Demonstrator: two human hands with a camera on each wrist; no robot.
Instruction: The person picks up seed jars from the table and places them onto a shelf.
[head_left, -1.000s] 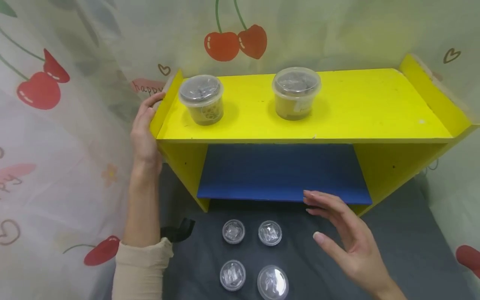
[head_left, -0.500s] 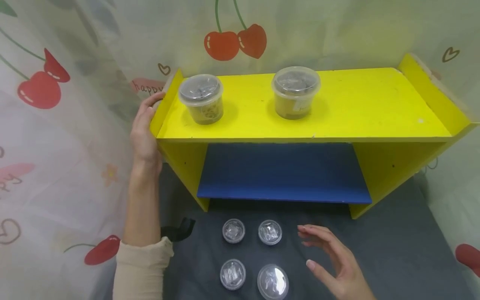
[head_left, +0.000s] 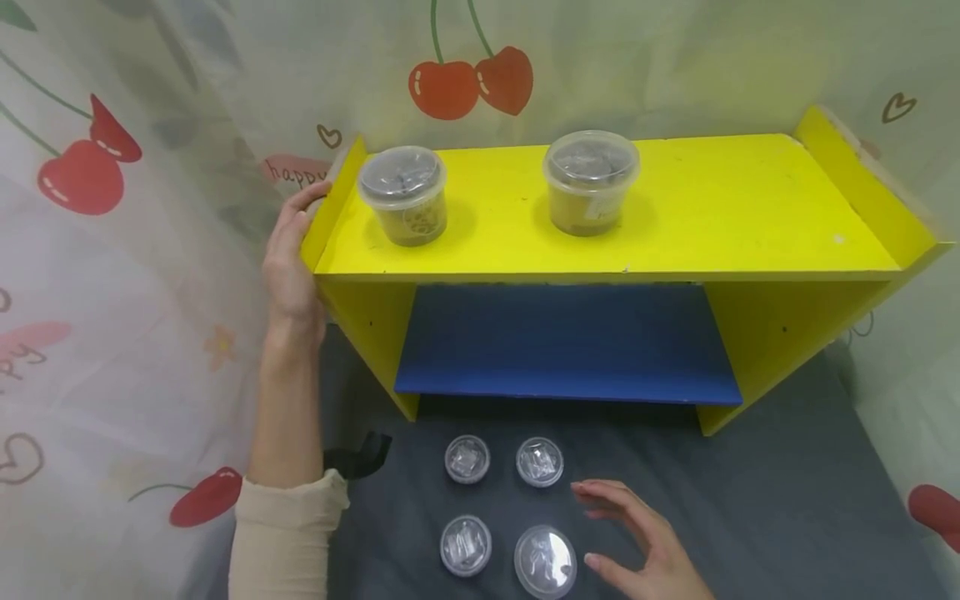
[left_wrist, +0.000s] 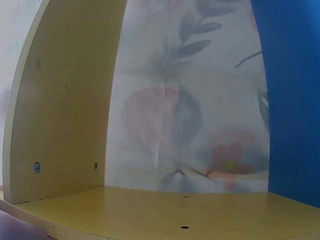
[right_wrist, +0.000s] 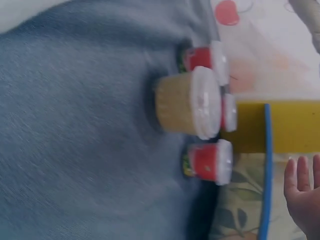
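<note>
My left hand (head_left: 288, 258) grips the left side panel of a yellow shelf unit (head_left: 735, 208), fingers over its outer edge. Two lidded plastic tubs stand on the top board, one tub (head_left: 412, 212) near the left end and the other tub (head_left: 588, 204) about mid-board. Below, several lidded cups sit on the grey cloth in two rows: small cups (head_left: 467, 459) and a wider tub (head_left: 546, 562) at the front right. My right hand (head_left: 645, 542) hovers just right of that tub, thumb and fingers apart, holding nothing. The right wrist view shows the tub's pale side (right_wrist: 175, 102) and red small cups (right_wrist: 204, 162).
A blue board (head_left: 562, 342) spans the unit beneath the yellow top. Cherry-printed curtain (head_left: 465, 33) hangs behind and at both sides. A dark strap-like piece (head_left: 360, 458) lies on the grey cloth (head_left: 795, 500) beside my left forearm.
My right hand has moved down and left, from in front of the shelf unit to beside the wider tub. The left hand keeps its place on the side panel.
</note>
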